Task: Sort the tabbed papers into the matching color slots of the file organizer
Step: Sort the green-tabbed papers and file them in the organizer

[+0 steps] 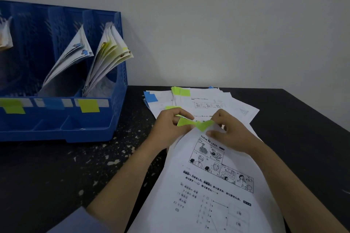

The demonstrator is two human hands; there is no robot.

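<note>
A printed worksheet (pixel 214 181) with a green tab (pixel 197 124) at its top edge lies lifted toward me over a loose pile of tabbed papers (pixel 206 102). My left hand (pixel 170 126) pinches the left part of the green tab. My right hand (pixel 231 134) pinches its right part and the sheet's top edge. The blue file organizer (pixel 62 119) stands at the left, its front marked with a green label (pixel 13 107), a blue label (pixel 54 104) and a yellow label (pixel 89 106). Blue-tabbed papers (pixel 72 56) and yellow-tabbed papers (pixel 108 56) lean in its slots.
The pile on the black speckled table (pixel 75 166) shows blue tabs (pixel 150 97) at its left and green tabs (pixel 180 91) at its top. A white wall rises behind. More papers (pixel 5 34) sit in the organizer's far-left slot. The table's right edge runs diagonally.
</note>
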